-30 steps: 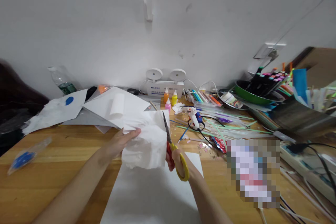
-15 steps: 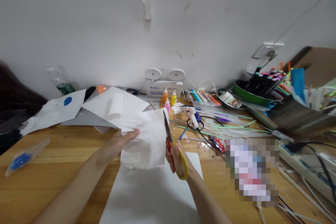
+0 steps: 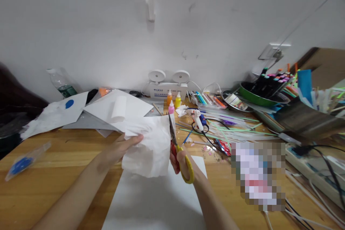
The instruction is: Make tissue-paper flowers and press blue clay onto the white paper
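My left hand (image 3: 121, 148) pinches a crumpled white tissue sheet (image 3: 149, 147) by its left edge and holds it up above the wooden table (image 3: 54, 172). My right hand (image 3: 181, 163) grips yellow-and-red handled scissors (image 3: 178, 149), fingers through the loops. The blades point up and away and run along the tissue's right edge, touching it. A flat white paper sheet (image 3: 156, 201) lies on the table under both hands.
White papers (image 3: 115, 109) and a plastic bottle (image 3: 63, 84) lie at the back left. Small paint bottles (image 3: 174, 100), a glue gun (image 3: 198, 120), straws (image 3: 231, 129), a green bowl of markers (image 3: 266, 90) and a power strip (image 3: 315, 176) crowd the right. A blue-capped packet (image 3: 24, 161) lies left.
The scissor blades have moved a little further along the tissue's right edge. The tissue's lower edge has shifted slightly left. My left hand has barely moved.
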{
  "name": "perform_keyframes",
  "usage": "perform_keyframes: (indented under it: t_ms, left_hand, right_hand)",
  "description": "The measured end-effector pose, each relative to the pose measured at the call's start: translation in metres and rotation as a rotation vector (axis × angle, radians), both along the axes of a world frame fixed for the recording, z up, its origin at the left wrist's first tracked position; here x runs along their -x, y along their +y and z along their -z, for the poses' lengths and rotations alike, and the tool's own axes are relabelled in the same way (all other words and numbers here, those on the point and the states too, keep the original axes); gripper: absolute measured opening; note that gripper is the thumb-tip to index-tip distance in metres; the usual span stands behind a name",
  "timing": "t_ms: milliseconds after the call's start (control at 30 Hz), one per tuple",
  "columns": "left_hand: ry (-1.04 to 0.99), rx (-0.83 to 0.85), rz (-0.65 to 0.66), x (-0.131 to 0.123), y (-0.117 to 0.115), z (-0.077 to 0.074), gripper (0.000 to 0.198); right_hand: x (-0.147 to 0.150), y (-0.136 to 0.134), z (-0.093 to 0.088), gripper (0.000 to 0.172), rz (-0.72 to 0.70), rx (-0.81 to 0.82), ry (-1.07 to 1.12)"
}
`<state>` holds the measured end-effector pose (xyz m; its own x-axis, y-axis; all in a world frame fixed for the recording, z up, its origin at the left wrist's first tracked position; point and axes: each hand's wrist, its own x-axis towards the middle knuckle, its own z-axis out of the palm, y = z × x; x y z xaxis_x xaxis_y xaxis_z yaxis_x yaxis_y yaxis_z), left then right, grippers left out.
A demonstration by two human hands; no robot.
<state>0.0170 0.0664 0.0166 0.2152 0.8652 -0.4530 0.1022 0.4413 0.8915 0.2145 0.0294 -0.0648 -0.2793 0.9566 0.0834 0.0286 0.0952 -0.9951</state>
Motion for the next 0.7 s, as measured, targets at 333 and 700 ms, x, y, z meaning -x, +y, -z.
perform_keyframes:
  t_ms: [333,700]
  left_hand:
    - [0.005,0.001,-0.005,0.004,0.0,-0.004,0.03]
    - [0.015,0.02,0.045,0.002,-0.003,-0.009,0.021]
  right_hand:
    - [0.0,0.001,0.005,0.063,0.069,0.043,0.003]
    - [-0.003,-0.001,-0.01,0.062,-0.091,0.077,0.025]
